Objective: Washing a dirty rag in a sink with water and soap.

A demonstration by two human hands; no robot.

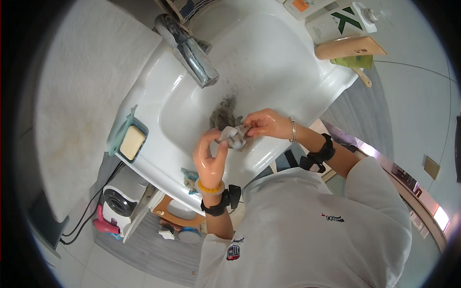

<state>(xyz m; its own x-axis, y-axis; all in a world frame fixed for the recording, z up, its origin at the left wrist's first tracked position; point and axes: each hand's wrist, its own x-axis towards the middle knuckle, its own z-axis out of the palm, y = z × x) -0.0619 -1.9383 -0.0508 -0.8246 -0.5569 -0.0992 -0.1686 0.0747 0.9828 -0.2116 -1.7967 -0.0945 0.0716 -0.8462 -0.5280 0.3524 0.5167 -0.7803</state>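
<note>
Gripping the cloth (234,138) with left hand (210,158) and right hand (270,124), close together over the sink (283,67), presumably for dripping inside.

Head-worn fisheye view, facing down, near above the hands (211,164) (270,124) and white sink (276,53)
</note>
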